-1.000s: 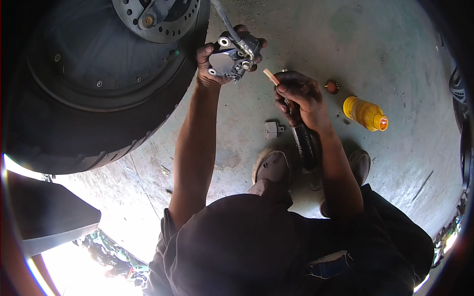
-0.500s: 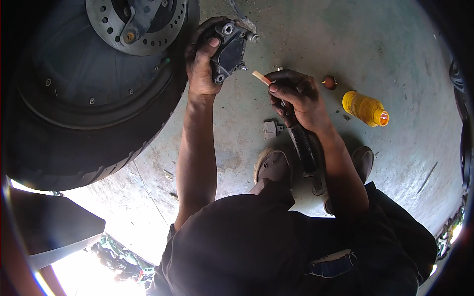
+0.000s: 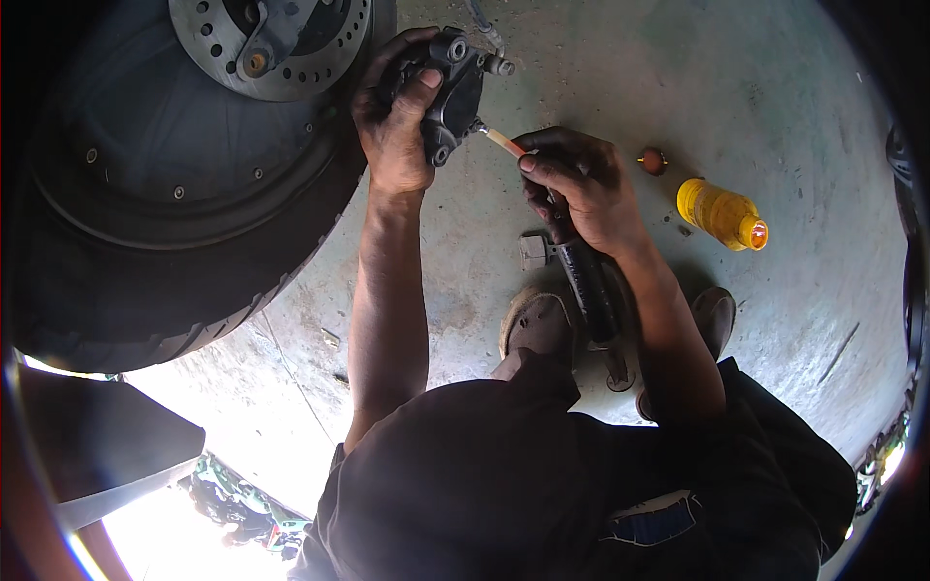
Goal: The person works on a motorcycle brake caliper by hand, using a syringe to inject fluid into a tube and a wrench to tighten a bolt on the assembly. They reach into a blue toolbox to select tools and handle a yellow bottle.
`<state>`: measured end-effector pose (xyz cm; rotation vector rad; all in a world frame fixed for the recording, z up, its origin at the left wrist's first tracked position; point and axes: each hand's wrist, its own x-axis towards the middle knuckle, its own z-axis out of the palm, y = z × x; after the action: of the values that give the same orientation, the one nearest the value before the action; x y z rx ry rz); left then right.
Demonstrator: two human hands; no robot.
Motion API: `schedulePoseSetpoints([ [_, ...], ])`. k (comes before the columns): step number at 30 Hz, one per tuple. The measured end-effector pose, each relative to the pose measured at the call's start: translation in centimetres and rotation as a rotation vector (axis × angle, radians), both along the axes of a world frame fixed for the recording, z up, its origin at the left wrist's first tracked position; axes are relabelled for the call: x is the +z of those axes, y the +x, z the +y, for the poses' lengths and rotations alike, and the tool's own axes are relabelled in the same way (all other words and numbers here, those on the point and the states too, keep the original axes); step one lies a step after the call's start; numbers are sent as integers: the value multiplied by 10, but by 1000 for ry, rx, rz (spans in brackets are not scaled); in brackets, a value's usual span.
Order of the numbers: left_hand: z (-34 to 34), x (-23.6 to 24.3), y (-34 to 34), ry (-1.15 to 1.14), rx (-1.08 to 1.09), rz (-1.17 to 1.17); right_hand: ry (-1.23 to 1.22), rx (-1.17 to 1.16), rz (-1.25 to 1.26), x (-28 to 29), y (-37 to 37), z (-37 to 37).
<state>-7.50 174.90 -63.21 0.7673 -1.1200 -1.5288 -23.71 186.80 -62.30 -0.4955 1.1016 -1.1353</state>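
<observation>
My left hand (image 3: 395,116) is wrapped round a black brake caliper (image 3: 451,102), thumb across its face. A grey hose (image 3: 477,15) with metal fittings runs above it. In my right hand (image 3: 581,194) are a slim pale-and-orange stick (image 3: 500,137) and a tool with a black cylindrical handle (image 3: 589,290); the stick's tip meets, or nearly meets, a small metal fitting on the caliper's lower right. A grey brake pad (image 3: 533,251) lies on the floor below. To the right are a yellow bottle (image 3: 717,211) and a small reddish round object (image 3: 652,161).
A large black wheel (image 3: 145,271) with a drilled metal disc (image 3: 315,58) fills the upper left. My shoes (image 3: 533,324) are on the concrete floor (image 3: 804,271) beneath my arms. A dark angular panel (image 3: 107,436) is at the lower left, beside bright glare.
My left hand has turned the caliper over, thumb now across its front, and shifted it slightly left. My right hand has moved left and up, bringing the stick's tip to the caliper's fitting.
</observation>
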Motion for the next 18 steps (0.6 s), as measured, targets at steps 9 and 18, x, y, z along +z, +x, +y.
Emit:
schedulePoseSetpoints([
  [9, 0, 2, 2, -12, 9, -25, 0, -13, 26, 4, 4, -2],
  [18, -2, 3, 9, -69, 32, -89, 28, 54, 43, 8, 7, -13],
])
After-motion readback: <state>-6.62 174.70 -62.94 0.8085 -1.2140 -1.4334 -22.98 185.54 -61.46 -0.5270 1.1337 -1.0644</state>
